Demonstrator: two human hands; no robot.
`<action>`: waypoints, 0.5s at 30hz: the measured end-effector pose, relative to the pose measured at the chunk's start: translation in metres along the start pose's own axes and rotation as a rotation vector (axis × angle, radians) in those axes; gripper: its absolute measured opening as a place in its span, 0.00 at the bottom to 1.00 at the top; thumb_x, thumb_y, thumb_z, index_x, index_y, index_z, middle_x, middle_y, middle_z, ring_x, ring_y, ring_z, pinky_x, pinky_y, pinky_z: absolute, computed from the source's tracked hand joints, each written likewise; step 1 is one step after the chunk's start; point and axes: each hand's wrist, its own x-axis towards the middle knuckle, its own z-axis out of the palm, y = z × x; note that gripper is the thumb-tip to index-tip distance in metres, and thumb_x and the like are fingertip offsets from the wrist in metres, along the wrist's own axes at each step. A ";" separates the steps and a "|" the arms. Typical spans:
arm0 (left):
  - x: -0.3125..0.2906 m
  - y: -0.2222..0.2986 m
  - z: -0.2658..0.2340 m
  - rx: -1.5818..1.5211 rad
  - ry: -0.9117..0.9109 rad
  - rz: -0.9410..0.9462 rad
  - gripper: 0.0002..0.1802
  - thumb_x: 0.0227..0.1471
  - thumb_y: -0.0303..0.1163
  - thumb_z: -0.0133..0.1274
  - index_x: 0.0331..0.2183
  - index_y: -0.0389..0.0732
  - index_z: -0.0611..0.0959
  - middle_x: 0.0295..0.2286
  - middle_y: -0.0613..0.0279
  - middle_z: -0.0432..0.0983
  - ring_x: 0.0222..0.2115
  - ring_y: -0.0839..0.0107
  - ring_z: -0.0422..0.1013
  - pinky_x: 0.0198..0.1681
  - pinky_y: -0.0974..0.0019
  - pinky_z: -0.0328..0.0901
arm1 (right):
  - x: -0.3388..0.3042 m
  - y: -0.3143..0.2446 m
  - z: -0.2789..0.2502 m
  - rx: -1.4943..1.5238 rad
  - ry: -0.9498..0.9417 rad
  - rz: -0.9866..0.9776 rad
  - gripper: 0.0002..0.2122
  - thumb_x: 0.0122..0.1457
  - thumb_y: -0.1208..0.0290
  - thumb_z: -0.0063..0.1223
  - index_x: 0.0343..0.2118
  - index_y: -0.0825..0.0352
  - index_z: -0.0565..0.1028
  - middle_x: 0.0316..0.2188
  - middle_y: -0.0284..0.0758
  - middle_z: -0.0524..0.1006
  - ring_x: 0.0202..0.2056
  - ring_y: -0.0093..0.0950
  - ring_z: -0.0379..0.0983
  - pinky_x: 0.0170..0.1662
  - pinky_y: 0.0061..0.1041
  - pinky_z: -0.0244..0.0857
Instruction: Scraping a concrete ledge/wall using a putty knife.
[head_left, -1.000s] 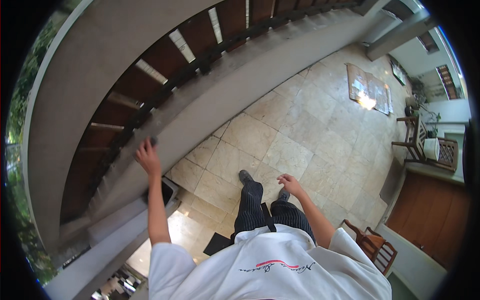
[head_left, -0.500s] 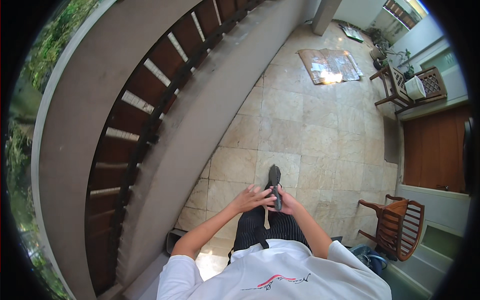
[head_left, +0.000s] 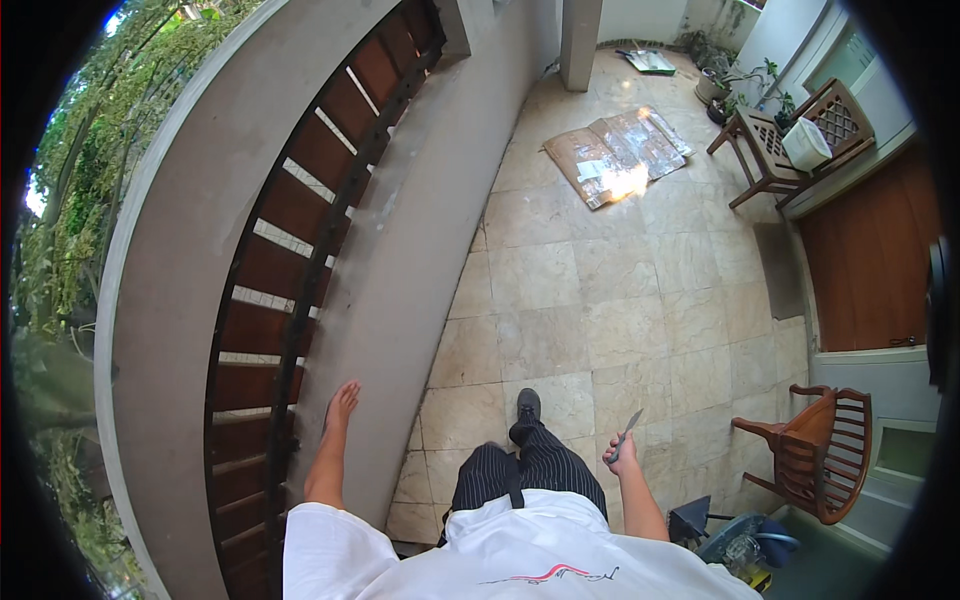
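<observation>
My right hand [head_left: 625,458] is closed round the grey handle of a small knife [head_left: 620,448], held out to my right. Its short, narrow blade points up and away from me. On the other side, my left hand [head_left: 344,402] is stretched out over the low wall [head_left: 385,300], fingers apart and nothing in them. Whether it touches the wall I cannot tell. My striped trousers and one dark shoe [head_left: 529,403] show between my arms, above the tiled floor [head_left: 545,345].
Flattened cardboard [head_left: 580,165] lies ahead on the tiles, partly shiny. To the right stand a wooden chair [head_left: 820,450], a brown door [head_left: 865,265] and a lattice-backed seat [head_left: 765,150] bearing a white container [head_left: 806,146]. A blue tub [head_left: 725,540] with items sits near my right elbow.
My hands, earlier together in front of me over the grey-handled knife, have parted. The left has swung out to the wall; the right has moved rightward with the knife. My view has shifted.
</observation>
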 end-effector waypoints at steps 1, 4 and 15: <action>0.009 -0.011 0.002 0.002 -0.001 -0.043 0.31 0.61 0.53 0.32 0.63 0.63 0.52 0.66 0.72 0.29 0.66 0.61 0.25 0.64 0.46 0.17 | 0.000 -0.006 0.008 -0.021 0.027 -0.001 0.19 0.62 0.41 0.34 0.41 0.51 0.63 0.19 0.23 0.62 0.14 0.19 0.53 0.17 0.21 0.48; 0.042 -0.046 -0.013 0.029 0.082 -0.076 0.35 0.58 0.59 0.34 0.63 0.62 0.53 0.66 0.69 0.31 0.66 0.60 0.27 0.65 0.47 0.19 | 0.003 -0.022 0.035 -0.025 0.048 0.000 0.19 0.62 0.41 0.34 0.41 0.51 0.63 0.18 0.24 0.62 0.14 0.19 0.52 0.17 0.21 0.48; 0.190 -0.240 -0.098 0.005 0.244 -0.190 0.34 0.58 0.58 0.33 0.63 0.58 0.57 0.65 0.63 0.37 0.66 0.57 0.31 0.66 0.46 0.25 | 0.005 -0.062 0.230 -0.167 -0.100 -0.092 0.17 0.64 0.45 0.36 0.42 0.54 0.65 0.20 0.26 0.63 0.14 0.19 0.52 0.16 0.20 0.49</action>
